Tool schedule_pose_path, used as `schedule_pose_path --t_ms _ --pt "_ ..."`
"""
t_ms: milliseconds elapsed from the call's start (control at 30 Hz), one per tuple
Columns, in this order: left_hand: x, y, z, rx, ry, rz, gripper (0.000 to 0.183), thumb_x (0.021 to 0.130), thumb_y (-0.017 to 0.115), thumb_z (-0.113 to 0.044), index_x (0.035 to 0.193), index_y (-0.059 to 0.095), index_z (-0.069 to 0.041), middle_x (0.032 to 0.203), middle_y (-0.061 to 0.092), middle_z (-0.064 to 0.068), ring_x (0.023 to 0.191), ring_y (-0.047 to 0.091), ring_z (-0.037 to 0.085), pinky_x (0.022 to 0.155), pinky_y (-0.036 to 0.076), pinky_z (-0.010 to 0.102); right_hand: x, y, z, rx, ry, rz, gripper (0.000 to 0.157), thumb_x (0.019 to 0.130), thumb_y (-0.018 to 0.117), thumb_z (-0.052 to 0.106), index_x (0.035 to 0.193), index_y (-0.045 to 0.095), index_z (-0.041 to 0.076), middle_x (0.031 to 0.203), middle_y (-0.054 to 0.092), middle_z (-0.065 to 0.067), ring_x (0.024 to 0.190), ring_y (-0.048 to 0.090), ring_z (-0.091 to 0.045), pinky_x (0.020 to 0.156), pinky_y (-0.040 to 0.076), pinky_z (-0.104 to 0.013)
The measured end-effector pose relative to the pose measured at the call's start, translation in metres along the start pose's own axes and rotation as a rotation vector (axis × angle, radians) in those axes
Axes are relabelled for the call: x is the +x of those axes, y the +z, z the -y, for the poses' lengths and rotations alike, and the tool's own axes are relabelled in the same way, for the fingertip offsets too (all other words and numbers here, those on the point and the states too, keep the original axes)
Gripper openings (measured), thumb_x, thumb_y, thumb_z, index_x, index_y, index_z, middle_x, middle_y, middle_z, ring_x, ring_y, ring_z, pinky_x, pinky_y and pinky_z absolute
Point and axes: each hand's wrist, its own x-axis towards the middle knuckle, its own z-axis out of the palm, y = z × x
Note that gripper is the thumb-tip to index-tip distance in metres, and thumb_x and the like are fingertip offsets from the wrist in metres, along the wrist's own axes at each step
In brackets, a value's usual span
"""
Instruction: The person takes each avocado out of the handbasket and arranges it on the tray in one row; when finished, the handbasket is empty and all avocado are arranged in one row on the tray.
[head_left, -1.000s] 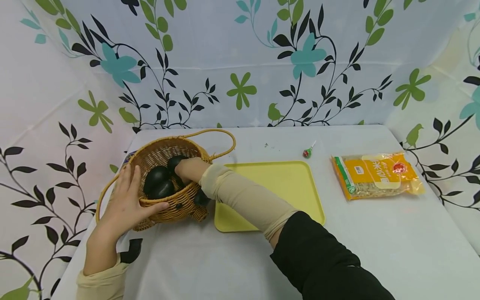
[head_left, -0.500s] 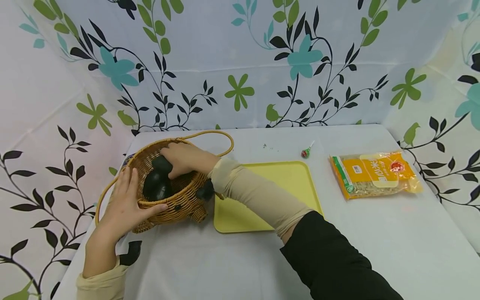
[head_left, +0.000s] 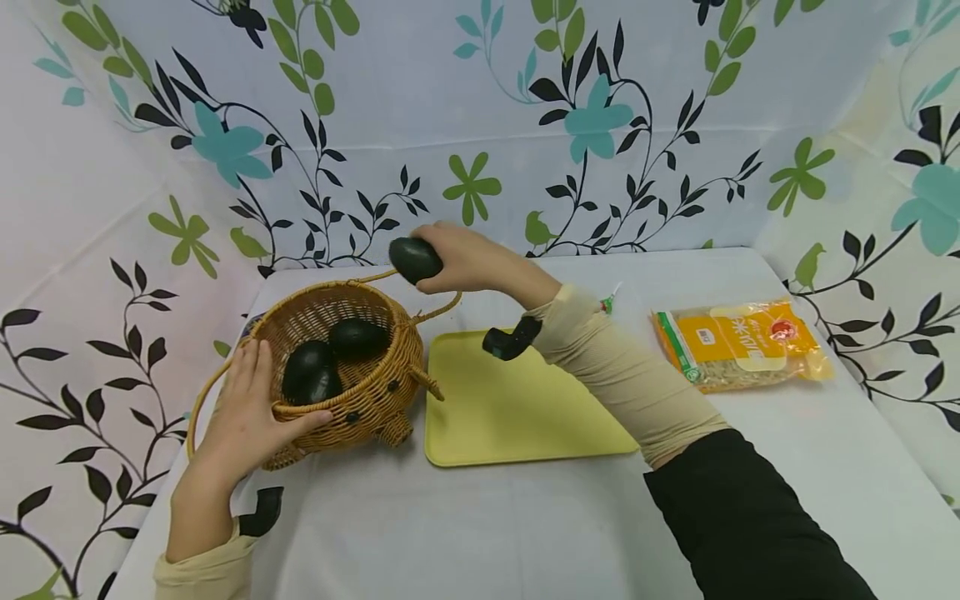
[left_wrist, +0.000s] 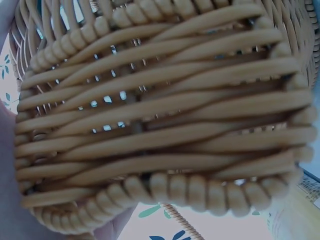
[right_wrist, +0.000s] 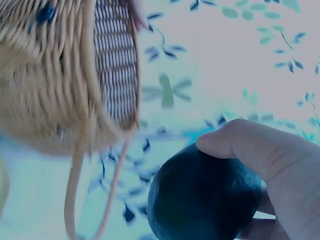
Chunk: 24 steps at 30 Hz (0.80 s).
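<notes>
My right hand [head_left: 472, 262] holds a dark green avocado [head_left: 412, 260] up behind the basket's rim at the back right, thumb and fingers around it. In the right wrist view, the avocado [right_wrist: 202, 197] sits under my thumb. Inside a pig-shaped wicker basket [head_left: 405, 367] on the left lie dark avocados, one [head_left: 358, 338] on the right and more dark skin [head_left: 307, 375] beside it. My left hand [head_left: 247, 408] grips the basket's near left side, thumb along the front rim. Basket weave [left_wrist: 165, 110] fills most of the left wrist view.
A yellow tray [head_left: 517, 417] lies flat right of the basket, partly under my right forearm. Farther right is an orange bag of grain-like food [head_left: 742, 346]. A lollipop [head_left: 606, 305] peeks out behind my sleeve. The basket's loop handle [head_left: 442, 310] extends to its back right.
My right hand has come up out of the basket with one avocado, moving up and right past the rim. My left hand has stayed on the basket.
</notes>
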Motion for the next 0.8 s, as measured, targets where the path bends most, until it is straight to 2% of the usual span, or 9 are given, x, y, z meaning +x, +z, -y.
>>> schedule_pose_path --t_ms 200,467,667,800 --pt "-0.002 0.003 0.002 0.008 0.007 -0.043 0.121 0.075 0.069 -0.059 0.15 -0.009 -0.005 0.158 -0.012 0.016 0.146 -0.015 0.035 0.115 0.002 0.062 -0.038 -0.022 -0.04 0.035 0.106 -0.061 0.061 0.083 0.066 0.03 0.135 0.045 0.007 0.128 0.052 -0.011 0.106 0.052 -0.023 0.085 0.048 -0.038" --pt "-0.003 0.008 0.004 -0.002 -0.007 -0.077 0.121 0.075 0.069 -0.058 0.151 -0.01 -0.007 0.159 -0.014 0.01 0.147 -0.016 0.029 0.113 0.005 0.064 -0.082 -0.033 -0.079 0.033 0.227 -0.1 0.064 0.081 0.068 0.03 0.134 0.045 0.003 0.127 0.054 -0.015 0.107 0.054 -0.028 0.088 0.048 -0.042" --pt "-0.005 0.008 0.003 -0.03 -0.041 -0.069 0.122 0.074 0.07 -0.058 0.151 -0.012 -0.01 0.157 -0.019 0.01 0.145 -0.01 0.041 0.107 0.011 0.071 -0.106 -0.037 -0.097 0.001 0.315 -0.098 0.069 0.081 0.07 0.034 0.135 0.044 0.0 0.127 0.055 -0.019 0.107 0.056 -0.031 0.086 0.05 -0.045" --pt "-0.006 0.008 0.003 -0.045 -0.057 -0.069 0.122 0.074 0.071 -0.057 0.15 -0.013 -0.012 0.157 -0.021 0.009 0.143 -0.007 0.047 0.103 0.014 0.074 -0.118 -0.039 -0.107 -0.013 0.342 -0.1 0.068 0.082 0.069 0.034 0.134 0.045 -0.002 0.124 0.056 -0.02 0.105 0.057 -0.032 0.085 0.05 -0.046"
